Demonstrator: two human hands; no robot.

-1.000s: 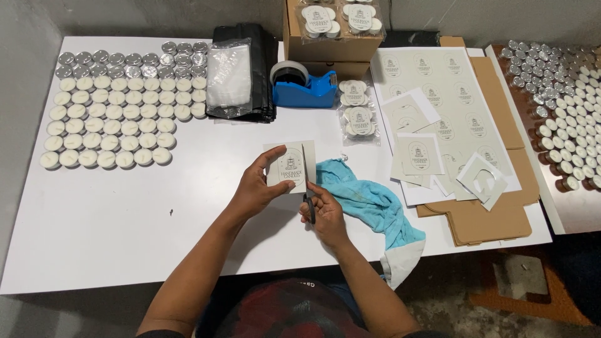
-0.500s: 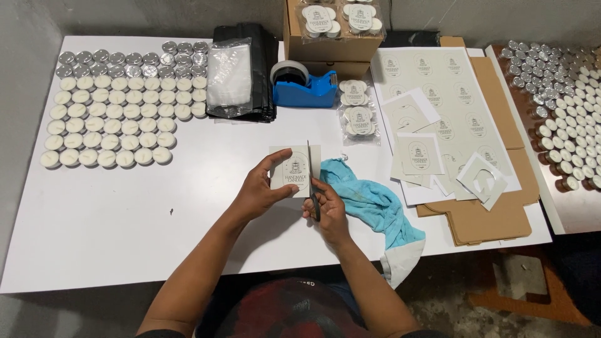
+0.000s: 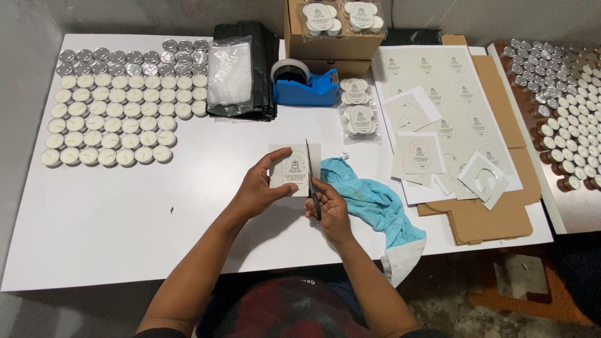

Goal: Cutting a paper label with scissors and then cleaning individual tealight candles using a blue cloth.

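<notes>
My left hand (image 3: 261, 186) pinches a small pale printed paper label (image 3: 293, 169) by its left edge, holding it up over the white table (image 3: 125, 225). My right hand (image 3: 330, 208) grips a pair of scissors (image 3: 311, 179), blades pointing up and away from me, running along the label's right side. A crumpled blue cloth (image 3: 374, 201) lies just right of my right hand.
Rows of white tealight candles (image 3: 113, 116) fill the table's left. A blue tape dispenser (image 3: 305, 84), plastic bags (image 3: 230, 75), cardboard boxes (image 3: 332, 37) and bagged candles (image 3: 359, 117) sit behind. Printed label sheets (image 3: 438, 94) and offcuts lie on flat cardboard (image 3: 488, 219). Another candle tray (image 3: 563, 119) is at right.
The scissors have swung from low beside my right hand to upright against the label's right edge. The label has shifted slightly higher and rightward.
</notes>
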